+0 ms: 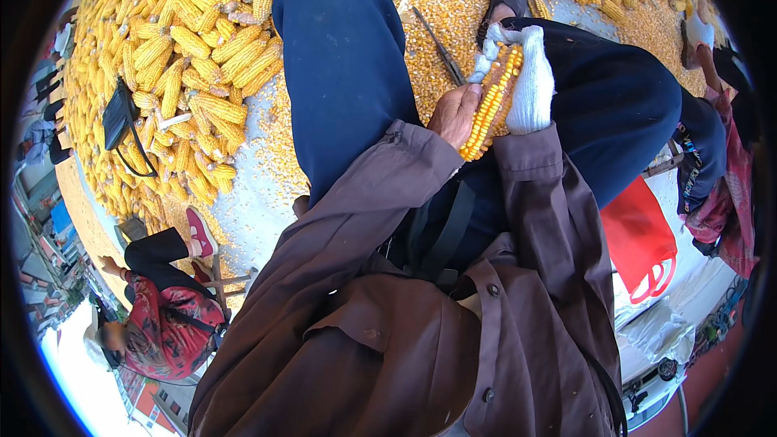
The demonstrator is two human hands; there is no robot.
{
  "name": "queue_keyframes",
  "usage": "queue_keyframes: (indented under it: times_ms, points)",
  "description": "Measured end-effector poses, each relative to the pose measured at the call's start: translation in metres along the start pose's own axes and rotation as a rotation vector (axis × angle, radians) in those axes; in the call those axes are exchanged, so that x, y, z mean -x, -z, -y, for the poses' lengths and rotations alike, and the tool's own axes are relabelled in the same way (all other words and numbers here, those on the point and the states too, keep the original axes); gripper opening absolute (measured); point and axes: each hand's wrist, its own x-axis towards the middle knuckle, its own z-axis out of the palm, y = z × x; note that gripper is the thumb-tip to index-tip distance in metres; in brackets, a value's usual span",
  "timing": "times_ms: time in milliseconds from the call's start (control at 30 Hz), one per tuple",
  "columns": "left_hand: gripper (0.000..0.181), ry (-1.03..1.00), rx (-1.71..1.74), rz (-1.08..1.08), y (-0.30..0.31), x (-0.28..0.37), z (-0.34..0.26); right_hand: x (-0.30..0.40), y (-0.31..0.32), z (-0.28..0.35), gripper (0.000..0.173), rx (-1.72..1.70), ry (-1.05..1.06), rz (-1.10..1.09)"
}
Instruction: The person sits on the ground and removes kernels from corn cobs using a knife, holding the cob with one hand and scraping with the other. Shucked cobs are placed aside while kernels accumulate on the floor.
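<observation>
A partly shelled ear of corn is held between both hands over my lap; rows of yellow kernels remain on it beside stretches of bare cob. My left hand, bare, grips its left side near the lower end, thumb along the ear. Wearing a white knitted glove, my right hand wraps the far end and right side, its fingertips hidden in part. Beyond my left hand, a long dark pointed tool lies above loose kernels between my legs; its near end is hidden, and its exact type is unclear.
Piled corn ears spread at the left and far side, with a black bag on them. A person in a red patterned top sits at the lower left. Other people sit at the right, near a red bag.
</observation>
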Motion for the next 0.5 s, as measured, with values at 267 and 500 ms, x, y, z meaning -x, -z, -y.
queue_keyframes:
  times_ms: [267, 500]
  points:
    - [0.045, 0.031, -0.024, 0.122, 0.004, 0.014, -0.011, 0.003, -0.001, 0.007, 0.053, -0.102, -0.032, 0.019]
    - [0.045, -0.006, 0.068, 0.097, 0.005, 0.014, -0.009, 0.000, 0.000, 0.002, 0.051, -0.130, 0.031, 0.068]
